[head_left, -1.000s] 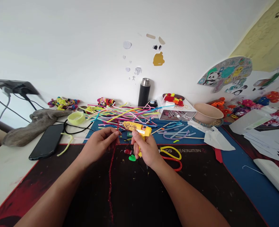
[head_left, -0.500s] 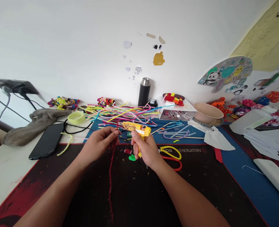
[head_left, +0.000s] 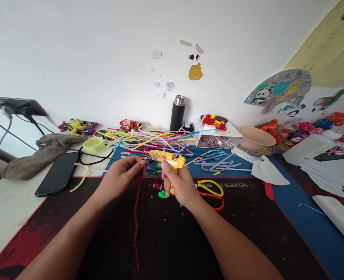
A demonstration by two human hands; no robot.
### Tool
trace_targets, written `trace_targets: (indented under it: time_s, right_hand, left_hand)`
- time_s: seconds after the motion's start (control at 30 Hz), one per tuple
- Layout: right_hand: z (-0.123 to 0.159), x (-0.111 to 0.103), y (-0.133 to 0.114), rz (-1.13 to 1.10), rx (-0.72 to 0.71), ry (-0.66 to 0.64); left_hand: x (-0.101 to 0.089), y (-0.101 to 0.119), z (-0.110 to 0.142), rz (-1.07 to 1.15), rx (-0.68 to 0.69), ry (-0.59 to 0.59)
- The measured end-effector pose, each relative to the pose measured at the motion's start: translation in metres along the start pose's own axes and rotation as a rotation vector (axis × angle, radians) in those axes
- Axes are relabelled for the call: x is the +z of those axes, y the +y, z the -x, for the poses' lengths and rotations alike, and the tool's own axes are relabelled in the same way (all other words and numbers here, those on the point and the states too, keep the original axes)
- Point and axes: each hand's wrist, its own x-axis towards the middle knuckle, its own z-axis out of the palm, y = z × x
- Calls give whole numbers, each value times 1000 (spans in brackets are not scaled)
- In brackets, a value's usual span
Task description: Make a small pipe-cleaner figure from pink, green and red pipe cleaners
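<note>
My left hand (head_left: pixel 129 170) pinches a dark red, glittery pipe cleaner (head_left: pixel 136 221) near its upper end. The long tail hangs down over the black desk mat (head_left: pixel 172 245), and a short tip stands up above my fingers. In my right hand (head_left: pixel 179 182) is a yellow hot glue gun (head_left: pixel 162 156) with brown smudges on its barrel. Its nozzle points left, close to the pipe cleaner's tip; whether they touch I cannot tell. Below the gun lie a bright green piece (head_left: pixel 162 194) and a small dark red coil (head_left: pixel 157 186), partly beside my right fingers.
Scissors (head_left: pixel 215 208) with red and yellow handles lie right of my right hand. Colourful pipe cleaners (head_left: pixel 154 136) pile up behind, before a black flask (head_left: pixel 178 114). A phone (head_left: pixel 57 175) and a yellow-green tape roll (head_left: pixel 93 145) sit left; a bowl (head_left: pixel 256 139) stands right.
Almost nothing differs. The glue gun's nozzle and the pipe cleaner's tip have shifted very slightly; both hands keep their holds.
</note>
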Motion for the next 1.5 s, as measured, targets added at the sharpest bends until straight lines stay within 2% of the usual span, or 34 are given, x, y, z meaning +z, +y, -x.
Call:
trace_targets:
  time_s: [1.5]
  right_hand:
    - [-1, 1, 12, 29, 34, -43]
  left_hand:
    - [-2, 10, 1, 6, 12, 28]
